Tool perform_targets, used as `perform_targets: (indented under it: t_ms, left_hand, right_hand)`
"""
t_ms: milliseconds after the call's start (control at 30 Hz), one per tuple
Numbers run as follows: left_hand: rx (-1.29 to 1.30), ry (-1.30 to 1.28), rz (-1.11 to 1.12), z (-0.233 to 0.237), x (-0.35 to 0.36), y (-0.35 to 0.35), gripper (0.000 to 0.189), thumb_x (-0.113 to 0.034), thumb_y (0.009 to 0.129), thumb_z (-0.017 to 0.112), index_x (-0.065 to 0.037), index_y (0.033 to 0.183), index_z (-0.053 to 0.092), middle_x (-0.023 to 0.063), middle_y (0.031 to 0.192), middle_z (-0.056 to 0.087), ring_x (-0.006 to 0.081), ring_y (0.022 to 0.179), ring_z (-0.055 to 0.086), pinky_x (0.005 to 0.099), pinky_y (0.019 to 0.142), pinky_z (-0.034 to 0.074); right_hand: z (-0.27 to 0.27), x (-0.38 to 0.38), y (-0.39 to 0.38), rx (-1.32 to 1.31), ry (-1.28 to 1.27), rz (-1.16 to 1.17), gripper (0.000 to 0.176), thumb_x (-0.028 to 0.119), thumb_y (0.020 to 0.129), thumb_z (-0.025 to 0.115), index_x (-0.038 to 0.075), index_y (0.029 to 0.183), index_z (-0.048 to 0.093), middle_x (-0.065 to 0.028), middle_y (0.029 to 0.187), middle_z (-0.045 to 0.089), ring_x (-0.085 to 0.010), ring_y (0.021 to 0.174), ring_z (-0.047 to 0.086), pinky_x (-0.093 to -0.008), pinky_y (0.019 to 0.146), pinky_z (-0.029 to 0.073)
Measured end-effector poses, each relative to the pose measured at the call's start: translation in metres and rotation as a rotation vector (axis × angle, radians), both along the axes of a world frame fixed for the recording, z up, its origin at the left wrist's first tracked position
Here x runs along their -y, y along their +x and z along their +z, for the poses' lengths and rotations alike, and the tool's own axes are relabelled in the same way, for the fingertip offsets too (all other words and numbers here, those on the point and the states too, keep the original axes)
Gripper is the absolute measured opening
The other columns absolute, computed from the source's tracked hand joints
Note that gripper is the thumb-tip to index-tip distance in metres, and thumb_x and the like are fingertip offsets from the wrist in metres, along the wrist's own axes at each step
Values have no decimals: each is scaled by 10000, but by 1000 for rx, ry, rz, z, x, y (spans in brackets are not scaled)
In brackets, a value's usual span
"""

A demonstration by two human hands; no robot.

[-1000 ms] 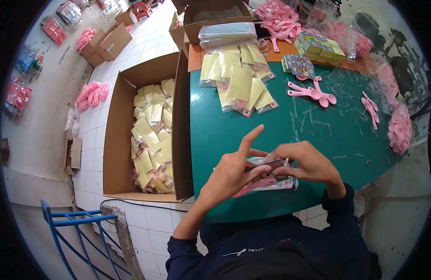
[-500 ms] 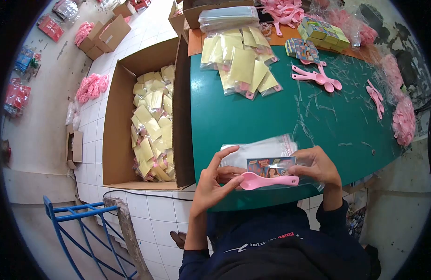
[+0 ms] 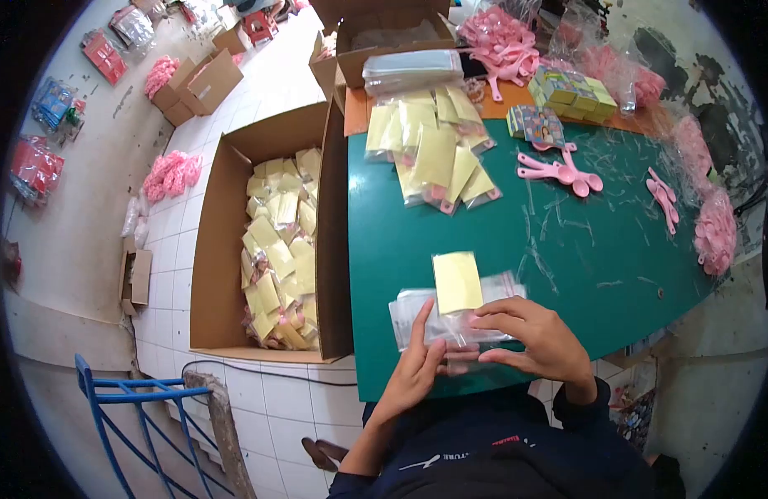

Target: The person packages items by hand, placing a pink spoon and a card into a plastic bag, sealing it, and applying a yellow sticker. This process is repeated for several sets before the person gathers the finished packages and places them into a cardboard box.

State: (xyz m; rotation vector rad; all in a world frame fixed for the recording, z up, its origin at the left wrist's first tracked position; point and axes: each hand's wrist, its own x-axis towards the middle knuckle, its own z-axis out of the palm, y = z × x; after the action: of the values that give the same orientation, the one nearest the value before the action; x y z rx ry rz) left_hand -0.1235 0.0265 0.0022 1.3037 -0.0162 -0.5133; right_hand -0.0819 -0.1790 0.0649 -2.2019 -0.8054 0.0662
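Nearest us, our two hands meet at one clear plastic bag with a pale yellow rectangular card (image 3: 457, 283), lying over a stack of clear plastic bags (image 3: 409, 320). Our left hand (image 3: 417, 370) touches its lower end, index finger extended; we cannot tell whether it grips. Our right hand (image 3: 538, 339) curves open, thumb and fingers apart. Beyond, we count at least two pink plastic spoons (image 3: 663, 200) at right; overlap hides the count of yellow-card packets (image 3: 434, 158).

White letters "TURE" (image 3: 457, 456) on dark top (image 3: 517, 476); red lettering (image 3: 505, 440) unreadable.
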Motion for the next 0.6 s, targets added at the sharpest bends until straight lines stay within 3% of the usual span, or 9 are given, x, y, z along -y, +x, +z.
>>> perform_targets:
  t_ms: [133,267,600]
  left_hand:
    - [22,19,4,-15,-2,-11,580,-70,972,335,-134,1444,5,231,1139,568,255,1004,606,343,801,526]
    - [-53,-3,-5,-15,-10,-20,574,-97,976,344,-115,1443,11,228,1140,580,252,1028,598,341,833,524]
    - [-37,-43,25,-6,-12,-26,557,-131,975,361,-114,1455,80,125,947,602,147,895,596,297,779,516]
  right_hand:
    - [-16,-9,-14,-66,-101,10,253,166,742,684,59,949,587,-103,947,559,-285,883,548,-378,759,450]
    - [-34,-25,-26,-60,-116,28,203,124,727,688,53,877,571,-94,874,520,-270,850,520,-368,727,438]
    - [-42,-42,-31,-46,-76,113,187,111,723,656,29,835,531,-108,852,479,-280,846,492,-396,742,399]
